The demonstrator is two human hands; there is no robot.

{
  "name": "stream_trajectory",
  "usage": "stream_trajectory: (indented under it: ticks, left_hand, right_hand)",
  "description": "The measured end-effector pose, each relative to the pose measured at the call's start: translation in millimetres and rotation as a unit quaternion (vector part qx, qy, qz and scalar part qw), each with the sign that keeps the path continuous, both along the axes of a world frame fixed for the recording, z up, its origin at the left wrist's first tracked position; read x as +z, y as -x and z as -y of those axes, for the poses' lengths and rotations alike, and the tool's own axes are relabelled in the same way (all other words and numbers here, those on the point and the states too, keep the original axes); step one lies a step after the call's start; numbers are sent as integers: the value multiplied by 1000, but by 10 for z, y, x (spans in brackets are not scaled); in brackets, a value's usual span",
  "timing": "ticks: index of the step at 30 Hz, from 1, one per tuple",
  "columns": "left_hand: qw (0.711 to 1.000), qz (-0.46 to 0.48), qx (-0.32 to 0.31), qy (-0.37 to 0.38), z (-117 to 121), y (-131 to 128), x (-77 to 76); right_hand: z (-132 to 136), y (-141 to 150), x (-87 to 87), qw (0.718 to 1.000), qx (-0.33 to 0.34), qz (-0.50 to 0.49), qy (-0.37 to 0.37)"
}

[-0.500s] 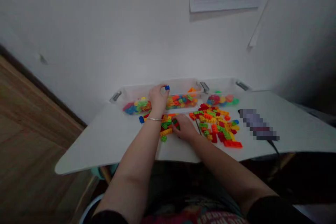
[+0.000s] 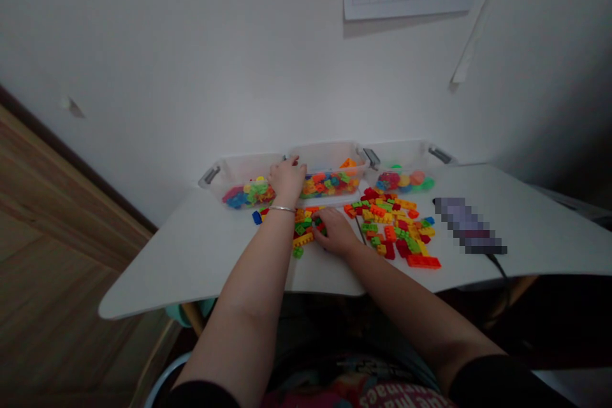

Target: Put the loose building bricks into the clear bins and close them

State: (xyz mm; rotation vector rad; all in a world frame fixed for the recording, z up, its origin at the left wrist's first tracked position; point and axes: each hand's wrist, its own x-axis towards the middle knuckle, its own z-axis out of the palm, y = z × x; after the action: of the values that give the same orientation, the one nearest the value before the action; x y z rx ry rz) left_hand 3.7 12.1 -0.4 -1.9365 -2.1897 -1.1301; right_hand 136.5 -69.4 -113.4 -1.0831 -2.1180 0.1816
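My left hand (image 2: 287, 180) is over the front rim between the left and middle clear plastic bins, with its fingers curled down. Its fingertips hide whatever they may hold, and no brick shows there. A silver bangle (image 2: 282, 209) circles that wrist. My right hand (image 2: 335, 233) rests on a loose pile of colourful plastic building bricks (image 2: 389, 229), its fingers touching red and green bricks. A single blue brick (image 2: 257, 217) lies on the table just below my left wrist. Sorted bricks fill the left bin (image 2: 248, 194) and middle bin (image 2: 329, 185).
A third clear bin (image 2: 399, 159) holds round coloured pieces at the back right of the white table (image 2: 535, 229). A pixelated object (image 2: 471, 226) with a black cable lies to the right. The wall stands behind the bins, and a wooden floor lies left.
My left hand has dropped lower onto the bin rim, and the blue brick at its fingertips no longer shows. My right hand has shifted slightly among the bricks.
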Motion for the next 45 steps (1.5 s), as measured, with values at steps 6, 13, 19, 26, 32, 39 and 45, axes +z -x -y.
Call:
stream_trajectory:
  ticks: [6,13,19,26,32,39,45]
  left_hand:
    - [988,30,-27,-149,142,213,-83]
    - [982,47,86,-163,558,620,-398]
    - [979,-10,139,151,738,972,-664]
    - [965,-95,113,215,759,1006,-746]
    - [968,-98,115,200,759,1061,-746]
    - [974,-105,111,165,740,1110,-754]
    - [976,-138,59,160,704,1143,-832]
  right_hand:
    - [-9,-3,-7,1000,5,1,3]
    - [-2,-15,13,1000,7,5,9]
    - [-7,-11,-8,1000,3,15,9]
    - [-16,-21,-20,1000,9,7,16]
    - [-8,-21,-16,1000,7,6,17]
    - [-4,-18,-12,1000,11,-4,12]
    - [0,-20,-4,1000,7,1,16]
